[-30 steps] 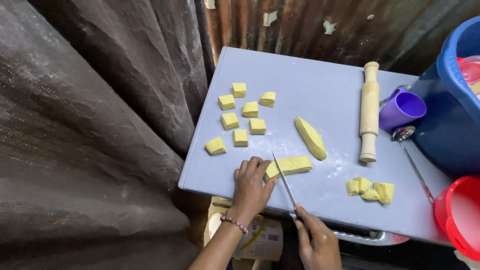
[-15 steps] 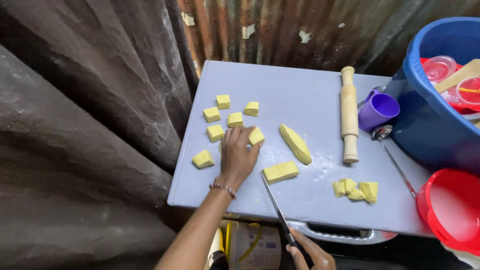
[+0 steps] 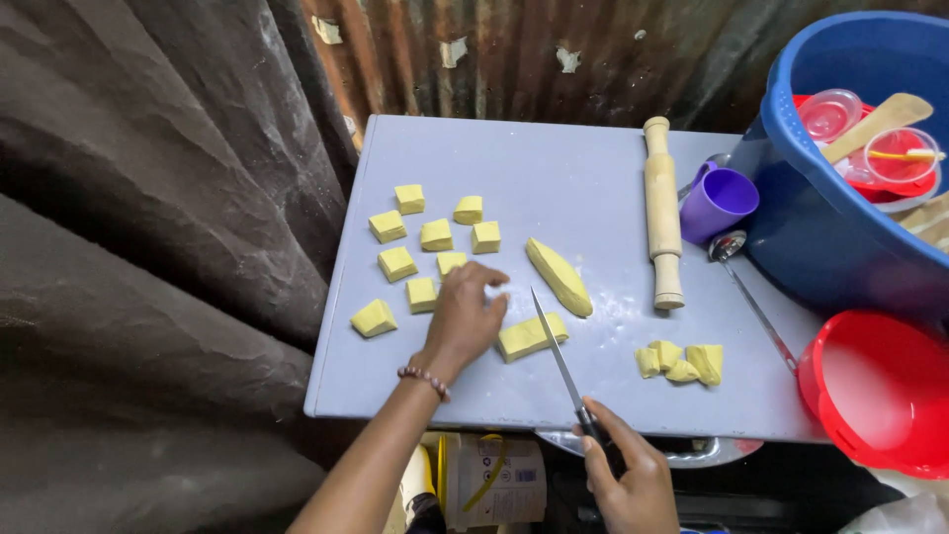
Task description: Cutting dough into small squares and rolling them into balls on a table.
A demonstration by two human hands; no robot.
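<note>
Bare forearms, no sleeves; a brown beaded bracelet [image 3: 424, 381] at the left wrist.

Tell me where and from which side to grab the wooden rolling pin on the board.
Probably best to grip the wooden rolling pin around its thick middle barrel, coming from above with fingers across its width. It lies flat on the grey board, running near to far, and its left side is bare. The purple cup sits close on its right, so come in from the left. Its end knobs look narrow.
</note>
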